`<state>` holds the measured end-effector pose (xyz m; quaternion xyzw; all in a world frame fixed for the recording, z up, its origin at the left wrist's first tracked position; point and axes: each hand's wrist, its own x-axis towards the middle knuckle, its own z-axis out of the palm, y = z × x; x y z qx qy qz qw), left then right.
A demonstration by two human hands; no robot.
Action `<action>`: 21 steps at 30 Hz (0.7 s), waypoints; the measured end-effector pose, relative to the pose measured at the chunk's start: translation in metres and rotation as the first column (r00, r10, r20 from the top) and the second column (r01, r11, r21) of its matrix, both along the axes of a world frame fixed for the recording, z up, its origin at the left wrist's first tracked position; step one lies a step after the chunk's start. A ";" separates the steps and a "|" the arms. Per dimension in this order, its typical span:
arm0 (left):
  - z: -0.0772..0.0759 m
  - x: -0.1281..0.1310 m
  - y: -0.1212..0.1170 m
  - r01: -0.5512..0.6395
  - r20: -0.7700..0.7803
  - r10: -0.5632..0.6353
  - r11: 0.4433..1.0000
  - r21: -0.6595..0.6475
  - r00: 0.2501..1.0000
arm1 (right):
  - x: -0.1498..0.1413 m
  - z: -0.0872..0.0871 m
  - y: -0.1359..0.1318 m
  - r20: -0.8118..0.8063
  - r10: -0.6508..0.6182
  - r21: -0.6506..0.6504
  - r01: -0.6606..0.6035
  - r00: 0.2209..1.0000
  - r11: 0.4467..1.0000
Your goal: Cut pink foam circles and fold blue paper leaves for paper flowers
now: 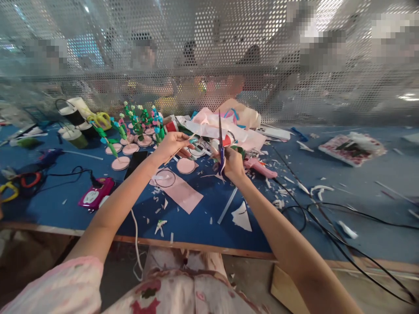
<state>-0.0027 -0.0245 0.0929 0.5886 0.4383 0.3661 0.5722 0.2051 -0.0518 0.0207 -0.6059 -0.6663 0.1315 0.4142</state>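
My right hand (pixel 233 163) is closed round a pair of scissors (pixel 220 137), its dark blades pointing up, away from me. To its left, my left hand (pixel 175 147) has its fingers bent together, with a small teal bit at the fingertips; what they hold is too small to make out. Beneath the left hand lies a round pink disc (pixel 186 165). Closer to me is a pink paper strip (pixel 183 192) with a dark ring (pixel 165 178) on it. A pink glue gun (pixel 261 167) rests just right of my right hand.
Several small flower stems on pink round bases (pixel 120 163) stand at the left. A magenta power socket (pixel 96 193) sits near the front edge. Crumpled pink paper (pixel 209 120) is piled at the back, before a perforated metal screen (pixel 183 83). Black cables (pixel 322 220) and white scraps spread rightward.
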 end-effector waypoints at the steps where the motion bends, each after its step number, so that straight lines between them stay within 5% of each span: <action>1: 0.000 0.000 0.000 -0.009 -0.003 0.009 1.000 -0.012 1.000 | -0.002 0.001 -0.001 -0.043 0.001 0.008 -0.001 0.999 1.000; 8: 0.000 0.000 0.002 -0.026 -0.026 0.026 1.000 -0.007 0.999 | -0.005 0.000 -0.005 -0.149 0.037 0.056 -0.029 0.988 0.998; 11: 0.001 0.000 0.001 -0.025 -0.032 0.024 1.000 -0.016 0.999 | -0.006 0.000 -0.006 -0.114 -0.072 0.064 0.080 0.991 0.995; 16: 0.002 0.003 -0.004 0.002 -0.054 -0.001 1.000 0.004 0.999 | -0.009 0.001 -0.008 0.230 -0.340 0.172 0.306 0.912 0.936; 21: -0.004 0.004 -0.006 0.054 -0.052 -0.052 0.998 0.041 0.997 | -0.014 0.002 -0.010 0.447 -0.376 0.162 0.340 0.812 0.926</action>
